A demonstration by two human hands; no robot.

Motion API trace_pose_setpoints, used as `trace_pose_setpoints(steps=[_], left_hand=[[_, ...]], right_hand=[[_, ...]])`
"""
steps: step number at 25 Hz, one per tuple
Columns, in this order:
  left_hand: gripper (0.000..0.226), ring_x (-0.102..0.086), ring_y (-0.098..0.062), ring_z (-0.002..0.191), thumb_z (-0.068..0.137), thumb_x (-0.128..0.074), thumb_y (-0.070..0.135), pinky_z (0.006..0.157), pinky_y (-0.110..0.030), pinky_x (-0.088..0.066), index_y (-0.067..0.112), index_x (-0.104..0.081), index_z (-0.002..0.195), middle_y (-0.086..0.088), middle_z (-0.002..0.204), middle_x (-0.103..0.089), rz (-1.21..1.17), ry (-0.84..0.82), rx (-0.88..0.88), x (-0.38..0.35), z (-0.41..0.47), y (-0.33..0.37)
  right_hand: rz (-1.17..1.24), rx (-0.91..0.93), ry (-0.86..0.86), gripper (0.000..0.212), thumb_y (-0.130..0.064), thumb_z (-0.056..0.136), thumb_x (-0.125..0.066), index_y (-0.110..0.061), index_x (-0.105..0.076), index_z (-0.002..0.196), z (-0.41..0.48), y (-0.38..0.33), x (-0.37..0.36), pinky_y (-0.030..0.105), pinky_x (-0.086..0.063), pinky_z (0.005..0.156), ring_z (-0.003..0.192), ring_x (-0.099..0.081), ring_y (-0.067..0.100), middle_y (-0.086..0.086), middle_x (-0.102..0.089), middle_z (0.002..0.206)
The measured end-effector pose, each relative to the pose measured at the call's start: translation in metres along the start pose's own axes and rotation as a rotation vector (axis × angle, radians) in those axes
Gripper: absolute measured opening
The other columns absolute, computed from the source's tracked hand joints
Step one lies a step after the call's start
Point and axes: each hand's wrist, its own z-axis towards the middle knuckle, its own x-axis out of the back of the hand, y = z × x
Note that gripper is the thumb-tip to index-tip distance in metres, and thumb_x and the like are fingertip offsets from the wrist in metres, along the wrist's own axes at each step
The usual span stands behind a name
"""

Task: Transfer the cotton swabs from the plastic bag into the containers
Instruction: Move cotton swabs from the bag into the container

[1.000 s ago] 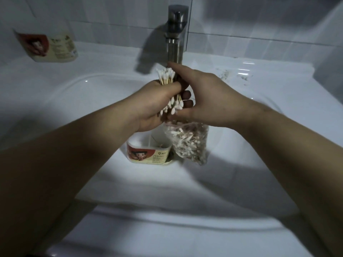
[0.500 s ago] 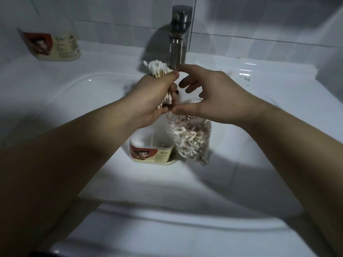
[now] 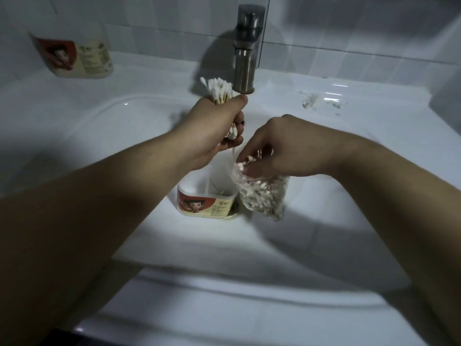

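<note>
Our left hand (image 3: 212, 128) clamped a swab bundle (image 3: 219, 89); our right hand (image 3: 282, 148) pinched the plastic bag (image 3: 262, 196). Slack grip risked spilling that bundle into the sink (image 3: 124, 136).

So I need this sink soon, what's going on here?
A person is moving cotton swabs out of a plastic bag. The left hand grips a bundle of swabs near the faucet; the right hand grips the bag's top. The open container beside it in the sink looks nearly empty.
</note>
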Motion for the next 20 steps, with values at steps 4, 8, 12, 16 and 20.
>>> trace_pose_setpoints(steps=[4, 8, 12, 16, 20], left_hand=[[0.012, -0.055, -0.007, 0.051, 0.102, -0.059, 0.024, 0.061, -0.027, -0.054, 0.021, -0.058, 0.090, 0.008, 0.060, -0.057, 0.039, -0.018, -0.016, -0.001, 0.000, -0.001], [0.018, -0.058, -0.008, 0.054, 0.102, -0.059, 0.024, 0.064, -0.028, -0.056, 0.018, -0.057, 0.085, 0.008, 0.060, -0.059, 0.098, -0.030, -0.051, -0.001, 0.000, -0.003], [0.023, -0.063, -0.012, 0.060, 0.102, -0.059, 0.025, 0.064, -0.029, -0.060, 0.016, -0.058, 0.081, 0.006, 0.064, -0.061, 0.163, -0.027, -0.084, -0.001, 0.001, -0.004], [0.012, -0.069, -0.006, 0.064, 0.103, -0.058, 0.027, 0.062, -0.026, -0.058, 0.018, -0.062, 0.097, 0.008, 0.072, -0.069, 0.163, -0.011, -0.097, 0.000, 0.003, -0.005], [0.013, -0.074, -0.010, 0.075, 0.105, -0.055, 0.025, 0.065, -0.027, -0.058, 0.016, -0.064, 0.107, 0.004, 0.083, -0.075, 0.133, -0.043, -0.101, 0.000, 0.002, -0.005]], right_hand=[[-0.032, 0.033, 0.009, 0.016, -0.035, 0.085, -0.076, -0.035, -0.078, 0.101, 0.002, -0.001, -0.003, 0.011, -0.047, 0.076, 0.083, -0.062, -0.008, -0.023, -0.071, 0.090], [-0.080, 0.065, 0.043, 0.018, -0.031, 0.086, -0.075, -0.036, -0.080, 0.103, 0.003, 0.000, -0.004, 0.006, -0.040, 0.070, 0.079, -0.061, -0.005, -0.019, -0.074, 0.092], [-0.078, 0.065, 0.195, 0.012, -0.028, 0.085, -0.078, -0.030, -0.083, 0.095, 0.004, 0.004, 0.003, 0.004, -0.039, 0.062, 0.073, -0.062, -0.005, -0.018, -0.073, 0.078], [0.037, 0.033, 0.348, 0.008, -0.028, 0.088, -0.076, -0.026, -0.082, 0.093, 0.001, 0.004, 0.011, 0.016, -0.051, 0.067, 0.076, -0.067, 0.003, -0.014, -0.072, 0.075], [0.128, -0.032, 0.402, 0.009, -0.029, 0.090, -0.076, -0.021, -0.079, 0.089, 0.002, 0.007, 0.014, 0.022, -0.054, 0.066, 0.070, -0.068, 0.003, -0.008, -0.073, 0.073]])
